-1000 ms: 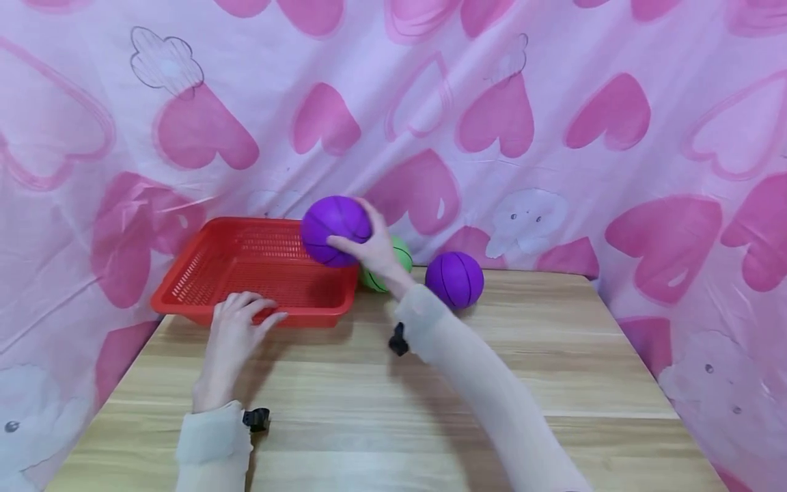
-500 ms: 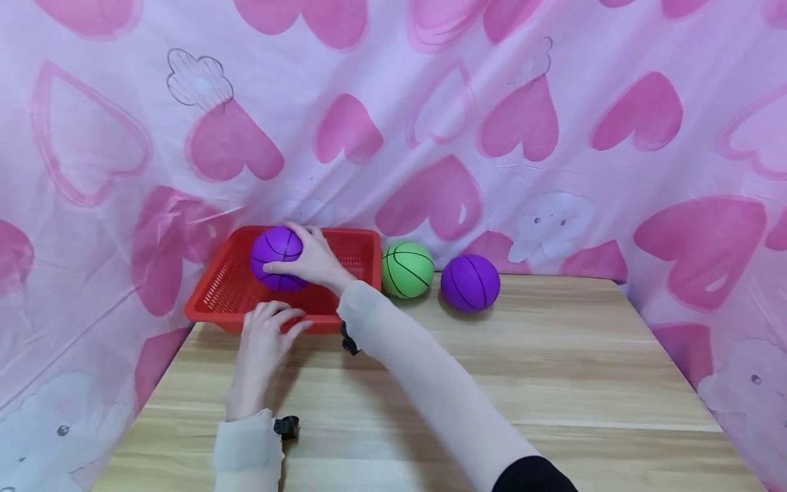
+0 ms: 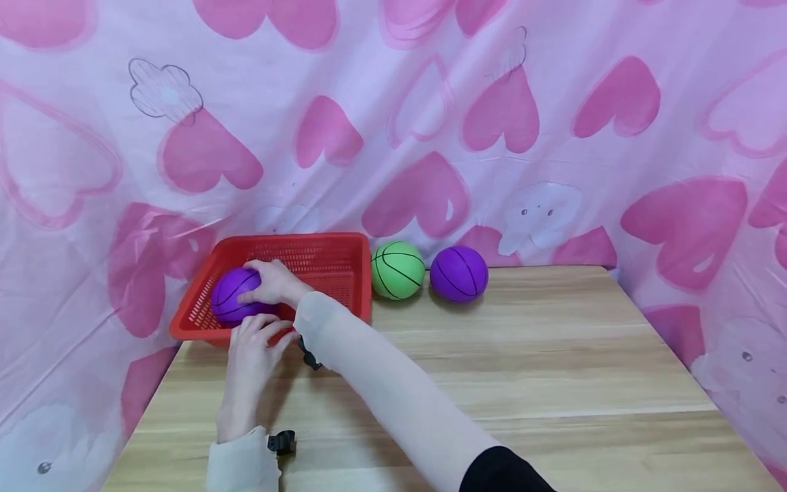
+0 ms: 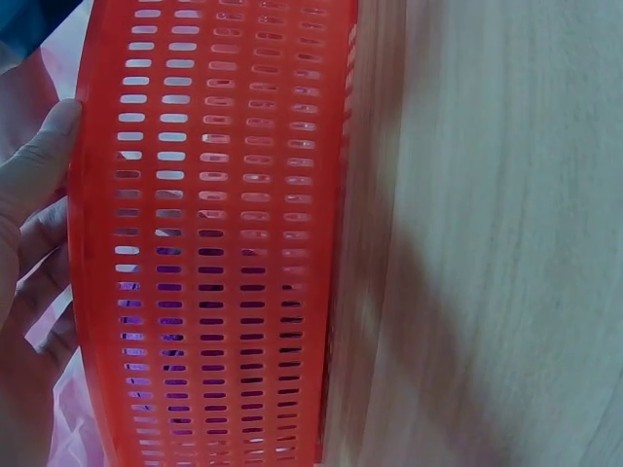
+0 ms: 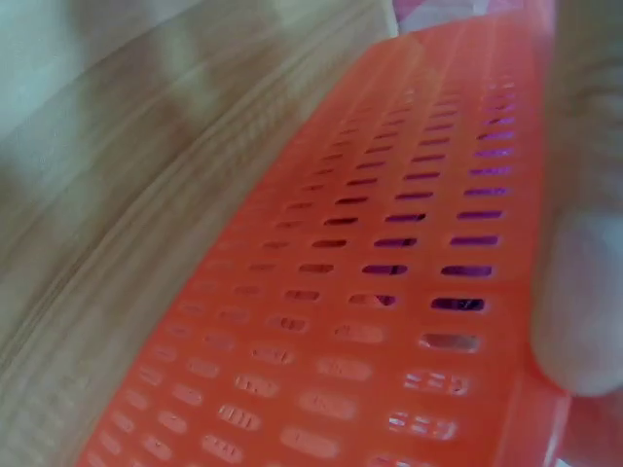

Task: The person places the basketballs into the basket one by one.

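A purple ball [image 3: 230, 297] with black basketball lines sits in the left part of a red plastic basket [image 3: 361, 301]. My right hand [image 3: 273, 281] holds it from the right, fingers over the top and thumb on the near side. At the basket's front rim, my left hand [image 3: 251, 352] grips the edge; the left wrist view has its thumb [image 4: 54, 136] against the rim, with fingers behind. Purple shows through the slots of the basket wall [image 5: 370, 243] in the right wrist view, where a blurred finger crosses the right side; whose hand it belongs to is unclear.
Right of the basket, a green ball [image 3: 397, 270] rests close against its side. Another purple ball [image 3: 458, 274] lies just beyond. All stand on a wooden table [image 3: 522, 355], near its back edge, before a pink heart-patterned curtain [image 3: 424, 102].
My right hand has carried the purple ball from above the basket's right side leftward and down into it. The green ball has come into full view. My left hand stays at the front rim.
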The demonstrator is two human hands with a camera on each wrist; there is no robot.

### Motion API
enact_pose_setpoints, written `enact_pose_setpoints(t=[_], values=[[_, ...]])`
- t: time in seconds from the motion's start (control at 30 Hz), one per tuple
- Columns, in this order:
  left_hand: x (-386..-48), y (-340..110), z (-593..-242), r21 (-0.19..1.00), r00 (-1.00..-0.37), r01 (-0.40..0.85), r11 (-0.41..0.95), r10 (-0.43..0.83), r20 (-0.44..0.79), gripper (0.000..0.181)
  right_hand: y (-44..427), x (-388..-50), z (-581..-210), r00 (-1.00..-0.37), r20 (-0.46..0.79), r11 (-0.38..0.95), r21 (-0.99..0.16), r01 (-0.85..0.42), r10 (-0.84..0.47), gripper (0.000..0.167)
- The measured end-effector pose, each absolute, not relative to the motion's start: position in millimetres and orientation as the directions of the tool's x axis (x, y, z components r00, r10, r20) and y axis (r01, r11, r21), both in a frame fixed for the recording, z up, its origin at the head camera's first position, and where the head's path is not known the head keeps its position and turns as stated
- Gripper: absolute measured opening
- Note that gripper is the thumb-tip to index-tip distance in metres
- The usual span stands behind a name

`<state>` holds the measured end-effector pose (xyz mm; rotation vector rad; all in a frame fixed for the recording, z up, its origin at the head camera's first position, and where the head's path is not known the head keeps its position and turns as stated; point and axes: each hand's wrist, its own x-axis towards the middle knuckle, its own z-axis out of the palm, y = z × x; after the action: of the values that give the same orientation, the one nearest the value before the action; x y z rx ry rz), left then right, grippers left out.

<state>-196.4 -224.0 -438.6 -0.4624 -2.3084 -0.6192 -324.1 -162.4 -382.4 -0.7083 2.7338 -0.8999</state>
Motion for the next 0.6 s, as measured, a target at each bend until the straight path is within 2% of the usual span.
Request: enact_pose_setpoints(t=[0.2, 0.3, 0.47, 0.6], values=[[-194, -226, -437, 0.318, -0.722, 0.465, 0.826, 0.145, 0.677, 0.023, -151, -313, -375, -0.834, 0.009, 0.667, -0.596, -0.448, -0.552, 0.058], [-193, -227, -436, 0.312, -0.715, 0.465, 0.829, 0.143, 0.684, 0.023, -131, -309, -362, -0.768, 0.031, 0.626, -0.56, -0.544, -0.639, 0.052], [-193, -225, -435, 0.31, -0.71, 0.471, 0.826, 0.146, 0.689, 0.023, -59, -302, -347, -0.693, 0.084, 0.62, -0.379, -0.687, -0.716, 0.046], [-191, -223, -434, 0.329, -0.714, 0.464, 0.823, 0.128, 0.688, 0.023, 23, -296, -354, -0.649, 0.223, 0.615, -0.209, -0.76, -0.727, 0.037]])
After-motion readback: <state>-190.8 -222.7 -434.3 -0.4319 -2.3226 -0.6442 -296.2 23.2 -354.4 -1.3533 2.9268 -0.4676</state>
